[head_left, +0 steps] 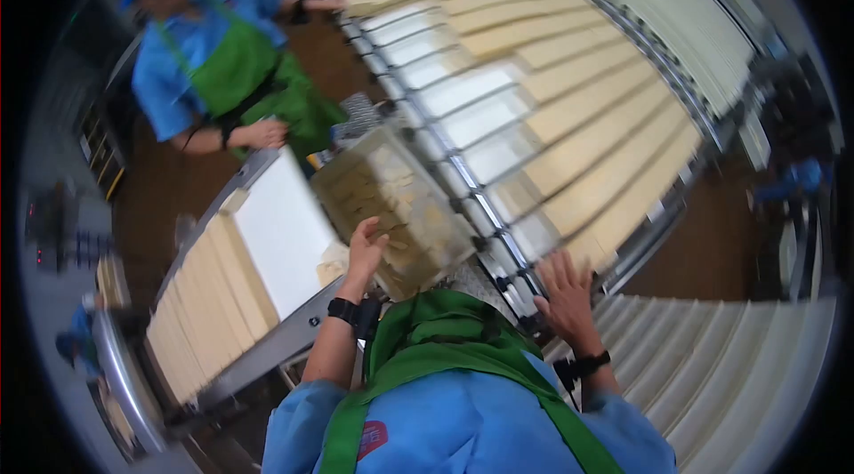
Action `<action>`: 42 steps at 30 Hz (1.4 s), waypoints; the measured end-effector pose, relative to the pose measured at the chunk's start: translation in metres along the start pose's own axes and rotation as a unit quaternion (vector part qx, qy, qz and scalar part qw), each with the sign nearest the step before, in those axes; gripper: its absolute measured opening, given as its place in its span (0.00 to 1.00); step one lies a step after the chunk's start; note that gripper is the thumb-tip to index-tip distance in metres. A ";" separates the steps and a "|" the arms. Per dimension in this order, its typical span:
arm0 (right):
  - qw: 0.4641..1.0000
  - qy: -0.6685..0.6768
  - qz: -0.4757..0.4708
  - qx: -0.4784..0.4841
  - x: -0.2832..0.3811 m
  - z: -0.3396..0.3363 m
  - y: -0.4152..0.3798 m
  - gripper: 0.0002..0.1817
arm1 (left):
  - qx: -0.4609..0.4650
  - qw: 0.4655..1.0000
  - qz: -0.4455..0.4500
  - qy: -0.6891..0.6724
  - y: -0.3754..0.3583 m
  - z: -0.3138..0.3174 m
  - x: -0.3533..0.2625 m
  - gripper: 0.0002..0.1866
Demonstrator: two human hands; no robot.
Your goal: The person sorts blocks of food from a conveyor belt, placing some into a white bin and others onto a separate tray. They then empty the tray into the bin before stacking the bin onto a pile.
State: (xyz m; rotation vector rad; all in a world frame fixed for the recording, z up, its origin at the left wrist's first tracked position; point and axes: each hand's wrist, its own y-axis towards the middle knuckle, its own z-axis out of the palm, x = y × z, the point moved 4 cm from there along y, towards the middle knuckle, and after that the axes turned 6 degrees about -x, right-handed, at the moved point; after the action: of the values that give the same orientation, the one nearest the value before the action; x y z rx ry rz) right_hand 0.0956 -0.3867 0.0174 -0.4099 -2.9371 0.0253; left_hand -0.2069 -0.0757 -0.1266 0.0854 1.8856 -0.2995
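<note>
My left hand (365, 252) is over the near left side of a plastic bin (458, 252), fingers loosely bent and slightly apart, with nothing seen in it. Pale yellow scraps (391, 189) lie inside that bin. Fingers spread, my right hand (567, 294) reaches to the near end of a slatted table (471, 105), its fingertips right at the end of a pale yellow block. Long blocks (614, 136) of this cheese-like material lie in rows there, divided by dark bars. White surface shows along the table's left part.
Left of the bin, a white-topped conveyor (283, 216) carries a row of upright pale slabs (213, 301). A co-worker in a green apron (236, 65) stands beyond it, one hand at the table's far corner. Ridged white panels (721, 358) lie at right.
</note>
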 end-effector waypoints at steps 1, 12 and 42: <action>1.000 -0.004 0.009 -0.015 0.005 -0.006 0.002 0.40 | -0.037 0.999 -0.008 -0.003 -0.007 -0.017 -0.005 0.25; 0.922 0.187 -0.335 -0.059 0.254 0.010 0.221 0.35 | -0.588 0.756 -0.175 0.228 -0.157 -0.223 0.037 0.32; 0.915 0.059 -0.398 -0.020 0.604 0.183 0.426 0.26 | -0.393 0.876 -0.211 0.184 -0.120 -0.255 0.035 0.47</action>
State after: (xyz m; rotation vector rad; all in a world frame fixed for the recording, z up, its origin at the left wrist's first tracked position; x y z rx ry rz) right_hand -0.3935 0.1899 -0.0771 0.7642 -2.7529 -0.1596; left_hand -0.4779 -0.1309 -0.0630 -0.8851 2.2598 0.2329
